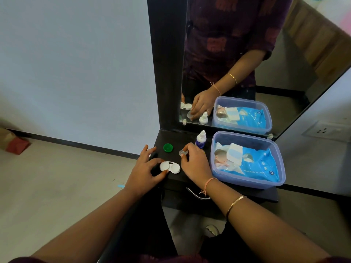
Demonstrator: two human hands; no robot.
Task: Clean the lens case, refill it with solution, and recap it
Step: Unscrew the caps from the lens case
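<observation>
1. On the dark table (175, 140) in front of the mirror (247, 54), the white lens case (171, 168) lies flat near the front edge with both wells uncovered.
2. Our left hand (144, 169) has a closed grip on the case's left end, thumb below and forefinger above, pinning it in place.
3. Our right hand (193, 162) pinches a clear cap (182, 152) in its fingertips, just behind and to the right of the case. We cannot tell whether the cap touches the table or hangs just above it.
4. A green cap (168, 148) sits by itself behind the case, and the solution bottle (200, 140) stands upright beyond our right hand.
5. To the right, a plastic box (247, 184) holds a blue pack of wet wipes (252, 164).
6. We judge that we are at the opening stage: the case is uncapped, but cleaning and refilling look not yet done. Whether any liquid sits in the wells is too small to make out.
7. The next move likely calls for a free right hand — the clear cap set down beside the green one — then a reach to the box for a wipe, while the left keeps the light case from sliding.
</observation>
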